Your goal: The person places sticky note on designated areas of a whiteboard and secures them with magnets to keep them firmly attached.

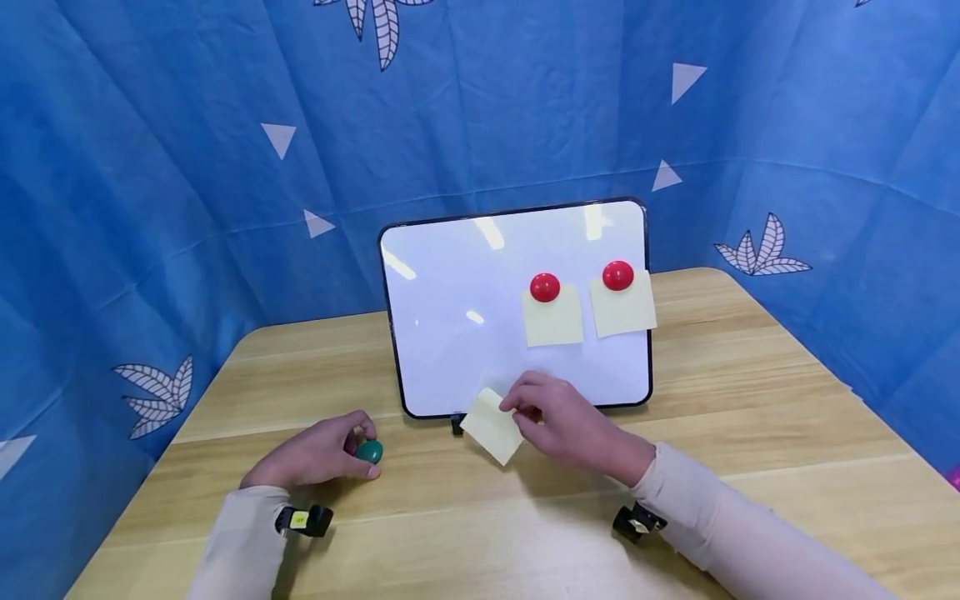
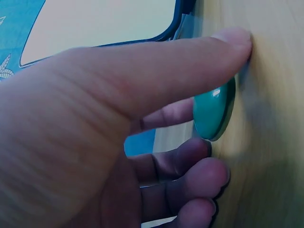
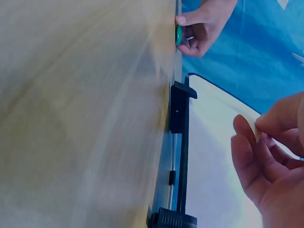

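Observation:
A round green magnet (image 1: 370, 452) is between the thumb and fingers of my left hand (image 1: 321, 454), low over the table to the left of the whiteboard. In the left wrist view the thumb lies across the green magnet's (image 2: 212, 111) top side, its other fingers curled below. My right hand (image 1: 566, 423) pinches a pale yellow sticky note (image 1: 492, 427) by its right side, in front of the whiteboard's (image 1: 457, 333) lower edge. The note hangs tilted, a corner pointing down. In the right wrist view, the fingers hide most of it.
Two more yellow notes hang on the board's right half, the left one (image 1: 553, 321) under a red magnet (image 1: 545, 287), the right one (image 1: 626, 310) under another red magnet (image 1: 618, 275). Black feet (image 3: 178, 107) support the board on the wooden table (image 1: 750, 400). Blue curtain (image 1: 525, 100) surrounds the table's back and sides.

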`<state>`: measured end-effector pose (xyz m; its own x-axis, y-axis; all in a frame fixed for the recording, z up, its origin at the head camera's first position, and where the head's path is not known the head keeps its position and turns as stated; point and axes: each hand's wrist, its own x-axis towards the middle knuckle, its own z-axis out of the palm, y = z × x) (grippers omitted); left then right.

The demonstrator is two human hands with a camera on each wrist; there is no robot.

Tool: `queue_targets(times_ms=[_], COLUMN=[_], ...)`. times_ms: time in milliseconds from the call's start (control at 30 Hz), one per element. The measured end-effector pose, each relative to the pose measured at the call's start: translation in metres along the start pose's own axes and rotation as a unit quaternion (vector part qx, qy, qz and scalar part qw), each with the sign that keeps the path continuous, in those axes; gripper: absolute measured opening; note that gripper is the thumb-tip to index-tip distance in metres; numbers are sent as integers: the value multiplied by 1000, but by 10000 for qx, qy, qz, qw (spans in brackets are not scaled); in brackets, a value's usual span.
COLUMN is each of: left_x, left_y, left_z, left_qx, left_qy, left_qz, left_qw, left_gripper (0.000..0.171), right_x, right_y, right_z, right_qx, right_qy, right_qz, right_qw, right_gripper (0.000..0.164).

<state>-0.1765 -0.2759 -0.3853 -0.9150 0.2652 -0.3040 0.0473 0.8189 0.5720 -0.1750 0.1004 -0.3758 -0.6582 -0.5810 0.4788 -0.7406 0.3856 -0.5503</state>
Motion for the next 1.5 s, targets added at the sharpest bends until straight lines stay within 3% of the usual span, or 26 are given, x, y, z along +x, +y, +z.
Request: queue_targets(times_ms=[267, 633, 767, 1000, 1500], left_x=[-2, 1, 1, 1, 3], left_y=[-1, -3, -2, -3, -9], left_z=[-3, -1, -1, 0, 1], left_qx=[-118, -34, -62, -71, -220], left_qy=[-126, -62, -44, 3, 127], left_qz=[225, 188, 130, 110, 219], left_qw=[9996, 9998, 9999, 9999, 9994], left_gripper=[42, 41, 41, 42, 36], right_x=[-1, -3, -4, -4, -2], right_y=[10, 10, 11, 12, 14], right_z=[-2, -3, -2, -2, -4], right_qx=[-29, -696, -603, -493, -673], right_qy=[-190, -503, -496, -219, -669], right_qz=[250, 256, 329, 106, 26], right_qw=[9995, 9960, 9964, 9985, 9955], right_gripper=[24, 17, 19, 25, 19])
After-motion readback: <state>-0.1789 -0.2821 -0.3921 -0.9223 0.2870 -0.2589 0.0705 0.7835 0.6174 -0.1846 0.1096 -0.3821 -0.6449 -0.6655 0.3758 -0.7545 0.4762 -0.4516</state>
